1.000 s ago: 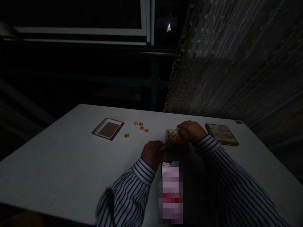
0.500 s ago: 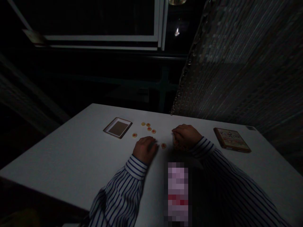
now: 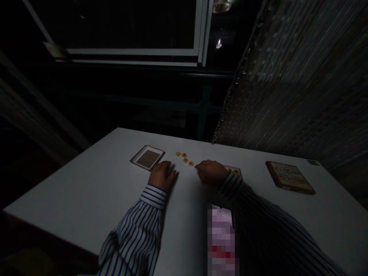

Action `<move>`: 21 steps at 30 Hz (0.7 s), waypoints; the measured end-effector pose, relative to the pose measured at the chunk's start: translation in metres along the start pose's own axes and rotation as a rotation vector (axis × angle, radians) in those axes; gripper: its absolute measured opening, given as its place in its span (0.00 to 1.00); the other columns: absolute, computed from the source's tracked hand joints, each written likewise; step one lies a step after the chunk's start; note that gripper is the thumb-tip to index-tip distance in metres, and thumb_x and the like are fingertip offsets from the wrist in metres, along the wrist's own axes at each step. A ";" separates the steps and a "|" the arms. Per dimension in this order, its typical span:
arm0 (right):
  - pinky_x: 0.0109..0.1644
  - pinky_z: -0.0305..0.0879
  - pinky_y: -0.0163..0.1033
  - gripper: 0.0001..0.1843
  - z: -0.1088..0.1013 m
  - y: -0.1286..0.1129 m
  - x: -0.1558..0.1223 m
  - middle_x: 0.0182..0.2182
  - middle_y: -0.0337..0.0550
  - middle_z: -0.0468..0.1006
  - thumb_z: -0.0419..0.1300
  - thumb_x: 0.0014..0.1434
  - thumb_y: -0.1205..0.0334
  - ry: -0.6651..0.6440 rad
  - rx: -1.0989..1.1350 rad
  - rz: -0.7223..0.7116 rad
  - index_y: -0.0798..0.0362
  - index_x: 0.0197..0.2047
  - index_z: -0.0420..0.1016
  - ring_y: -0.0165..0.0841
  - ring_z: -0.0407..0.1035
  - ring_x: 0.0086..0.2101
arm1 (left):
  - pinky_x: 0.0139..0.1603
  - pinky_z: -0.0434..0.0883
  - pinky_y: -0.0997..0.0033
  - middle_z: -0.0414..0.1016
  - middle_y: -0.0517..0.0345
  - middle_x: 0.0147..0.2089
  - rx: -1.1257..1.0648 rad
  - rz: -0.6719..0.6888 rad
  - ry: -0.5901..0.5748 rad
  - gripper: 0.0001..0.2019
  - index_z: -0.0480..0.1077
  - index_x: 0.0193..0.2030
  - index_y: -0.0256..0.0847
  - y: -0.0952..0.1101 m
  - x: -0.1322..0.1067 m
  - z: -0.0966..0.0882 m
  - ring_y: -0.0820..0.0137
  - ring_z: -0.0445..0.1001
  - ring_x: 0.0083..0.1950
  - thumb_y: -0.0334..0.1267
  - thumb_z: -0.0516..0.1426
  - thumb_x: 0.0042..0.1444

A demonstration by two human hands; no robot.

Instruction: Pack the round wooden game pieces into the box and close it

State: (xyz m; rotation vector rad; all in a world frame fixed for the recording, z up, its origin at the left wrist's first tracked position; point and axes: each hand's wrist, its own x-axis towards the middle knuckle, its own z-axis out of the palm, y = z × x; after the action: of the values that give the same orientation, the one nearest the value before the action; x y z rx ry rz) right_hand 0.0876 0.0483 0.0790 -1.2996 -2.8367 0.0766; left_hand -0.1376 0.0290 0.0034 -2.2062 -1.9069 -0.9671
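Several round yellowish game pieces with red or dark characters lie on the white table; one is the red-marked disc (image 3: pixel 191 163). My right hand (image 3: pixel 212 171) is just right of that disc, fingers curled together. What it holds, if anything, is hidden. A box of pieces (image 3: pixel 236 171) shows partly behind my right wrist. My left hand (image 3: pixel 161 175) is low over the table by the shallow open tray (image 3: pixel 133 160), its thumb apart from the fingers. The spot under its fingertips is hidden.
A closed, flat box with a printed lid (image 3: pixel 290 177) lies at the right. In front, near my right sleeve, is a phone (image 3: pixel 222 237), its screen blurred out. A bead curtain (image 3: pixel 276 96) hangs behind the table's right side. The scene is dim.
My left hand has moved left toward the tray. My right hand has moved left off the box of pieces, uncovering part of it. Two loose discs no longer show.
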 end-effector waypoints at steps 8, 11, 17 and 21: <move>0.44 0.60 0.42 0.19 0.014 -0.019 0.017 0.45 0.48 0.72 0.46 0.57 0.59 -0.011 0.006 -0.041 0.53 0.48 0.69 0.38 0.65 0.44 | 0.48 0.68 0.58 0.73 0.47 0.44 -0.024 -0.015 -0.005 0.18 0.66 0.46 0.36 -0.021 -0.009 0.020 0.60 0.71 0.46 0.43 0.53 0.50; 0.44 0.60 0.41 0.17 0.020 -0.026 0.025 0.43 0.48 0.73 0.47 0.57 0.60 -0.015 0.008 -0.051 0.52 0.46 0.70 0.38 0.64 0.44 | 0.47 0.68 0.57 0.73 0.47 0.43 -0.018 -0.035 0.017 0.17 0.66 0.45 0.36 -0.023 -0.011 0.024 0.59 0.71 0.45 0.42 0.54 0.49; 0.46 0.59 0.41 0.18 0.039 -0.034 0.034 0.43 0.48 0.73 0.47 0.57 0.60 0.045 0.061 -0.092 0.54 0.48 0.69 0.37 0.65 0.43 | 0.48 0.68 0.58 0.73 0.47 0.43 -0.042 -0.050 0.054 0.16 0.66 0.45 0.36 -0.023 -0.009 0.027 0.60 0.70 0.45 0.38 0.55 0.48; 0.44 0.60 0.40 0.18 0.050 -0.034 0.035 0.42 0.49 0.73 0.48 0.56 0.61 0.089 0.082 -0.103 0.55 0.47 0.70 0.37 0.65 0.42 | 0.48 0.68 0.60 0.73 0.47 0.42 -0.057 -0.104 0.059 0.16 0.66 0.45 0.36 -0.021 -0.007 0.028 0.60 0.70 0.45 0.36 0.55 0.48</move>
State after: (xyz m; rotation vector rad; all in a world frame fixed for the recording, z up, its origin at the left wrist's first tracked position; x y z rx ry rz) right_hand 0.0367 0.0508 0.0304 -1.1114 -2.7873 0.1285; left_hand -0.1458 0.0402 -0.0292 -2.1012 -2.0098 -1.1018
